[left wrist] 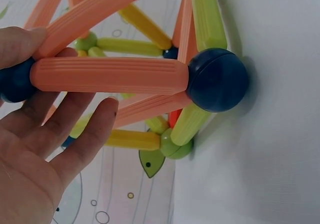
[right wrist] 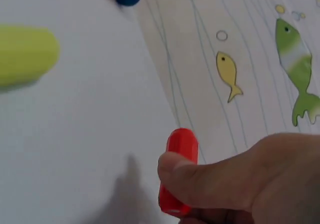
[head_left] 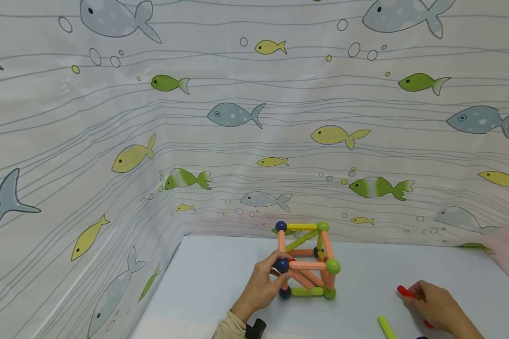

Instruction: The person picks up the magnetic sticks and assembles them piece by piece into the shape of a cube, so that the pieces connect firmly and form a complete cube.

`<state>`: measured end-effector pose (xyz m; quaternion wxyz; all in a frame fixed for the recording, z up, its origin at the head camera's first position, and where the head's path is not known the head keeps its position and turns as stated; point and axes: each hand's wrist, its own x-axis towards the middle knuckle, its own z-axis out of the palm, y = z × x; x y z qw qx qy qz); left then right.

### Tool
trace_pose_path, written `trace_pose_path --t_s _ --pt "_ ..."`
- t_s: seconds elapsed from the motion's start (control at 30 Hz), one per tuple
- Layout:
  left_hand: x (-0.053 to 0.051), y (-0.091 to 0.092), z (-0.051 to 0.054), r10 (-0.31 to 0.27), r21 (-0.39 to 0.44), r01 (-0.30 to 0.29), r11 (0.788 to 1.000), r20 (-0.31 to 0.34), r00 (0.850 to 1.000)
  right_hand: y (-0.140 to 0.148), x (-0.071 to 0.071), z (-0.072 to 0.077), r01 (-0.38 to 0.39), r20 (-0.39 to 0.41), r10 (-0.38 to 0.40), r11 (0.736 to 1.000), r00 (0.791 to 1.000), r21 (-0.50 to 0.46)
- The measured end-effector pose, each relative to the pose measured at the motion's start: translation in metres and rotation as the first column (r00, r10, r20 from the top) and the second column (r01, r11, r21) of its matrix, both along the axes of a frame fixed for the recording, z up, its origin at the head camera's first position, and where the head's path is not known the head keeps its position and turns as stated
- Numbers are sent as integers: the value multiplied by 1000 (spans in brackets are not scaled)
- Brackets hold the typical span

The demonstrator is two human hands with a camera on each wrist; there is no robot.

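A cube-like frame of magnetic rods and balls (head_left: 307,266) stands on the white table, with salmon, yellow and lime rods joined by navy and green balls. My left hand (head_left: 258,286) grips its near upper-left corner, at a navy ball (head_left: 282,265). In the left wrist view, the thumb and fingers lie about that ball (left wrist: 15,82) and the end of a salmon rod (left wrist: 110,75). To the right, apart from the frame, my right hand (head_left: 437,303) pinches a short red rod (right wrist: 182,146). Its thumb covers part of the rod.
A lime rod (head_left: 386,327) lies on the table (head_left: 360,282) left of the right hand. Another red piece (head_left: 428,324) shows partly under that hand, and a dark item is cut off at the bottom edge. A fish-patterned sheet (head_left: 220,150) hangs behind the table.
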<state>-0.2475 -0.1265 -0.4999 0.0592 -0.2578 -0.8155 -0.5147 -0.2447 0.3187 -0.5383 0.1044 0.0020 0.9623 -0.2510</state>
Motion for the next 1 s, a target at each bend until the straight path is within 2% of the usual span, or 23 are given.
trace_pose_path --t_s 0.1,0.2,0.27,0.37,0.43,0.5,0.57,0.63,0.73,0.87,1.0 --pt "0 0 0 -1 1 1 1000 3 1000 -23 0 11 -50 -76 45 996 996 -75" --pt "0 0 0 -7 7 7 1000 8 1000 -49 2 22 -130 -103 115 979 988 -157" --pt "1 0 1 -11 11 11 1000 8 1000 -65 5 28 -201 -96 185 955 978 -217" --pt "1 0 1 -20 18 20 1000 6 1000 -87 8 33 -327 -93 314 896 945 -300" --pt "1 0 0 -21 17 21 1000 0 1000 -102 9 33 -374 -77 370 863 926 -341" --pt "1 0 0 -18 15 18 1000 -3 1000 -117 10 30 -413 -86 411 839 908 -355" --pt "1 0 0 -13 9 13 1000 -6 1000 -130 11 27 -435 -104 426 833 899 -342" --pt "1 0 0 -7 4 7 1000 -9 1000 -141 13 23 -441 -140 418 845 898 -303" --pt "0 0 -1 -2 -4 1 1000 -11 1000 -157 17 19 -409 -210 368 889 906 -206" --pt "1 1 0 -8 3 8 1000 0 1000 -178 24 13 -310 -297 266 944 917 -112" --pt "1 1 0 -17 17 17 1000 13 1000 -193 28 9 -202 -350 163 976 922 -79"
